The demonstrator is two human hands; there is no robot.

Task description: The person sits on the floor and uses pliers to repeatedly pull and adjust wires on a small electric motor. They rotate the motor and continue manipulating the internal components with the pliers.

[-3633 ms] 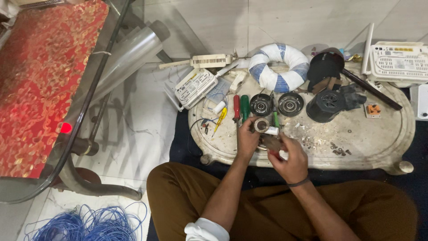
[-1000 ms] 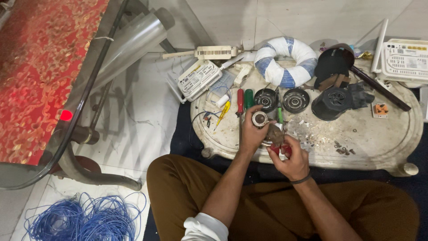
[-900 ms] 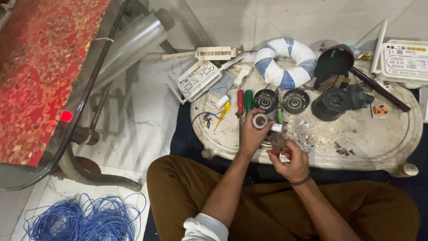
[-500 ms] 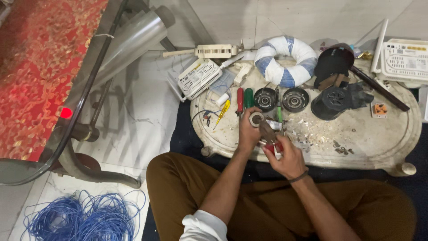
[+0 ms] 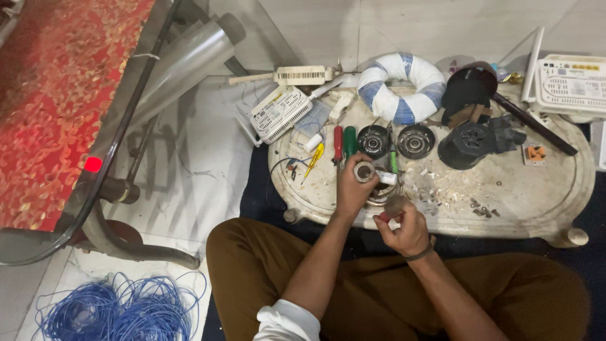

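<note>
The left hand [image 5: 351, 188] clamps its fingers on a small grey metal ring [image 5: 364, 172] above the oval white counter [image 5: 555, 189] — rigid, light, best pinched by its rim — while the right hand [image 5: 404, 222] pinches a red-handled tool [image 5: 386, 216].

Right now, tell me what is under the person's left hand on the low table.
Under the left hand, a round metal part shows against the table. The hand holds a small tape roll. The part's left side is hidden.

On the worktop [image 5: 536, 196], the screwdrivers [image 5: 341, 144] lie left of two round discs [image 5: 394, 141]; the wound ring [image 5: 401, 87] lies behind them, and the wire coil [image 5: 120, 309] sits on the floor at left.
</note>
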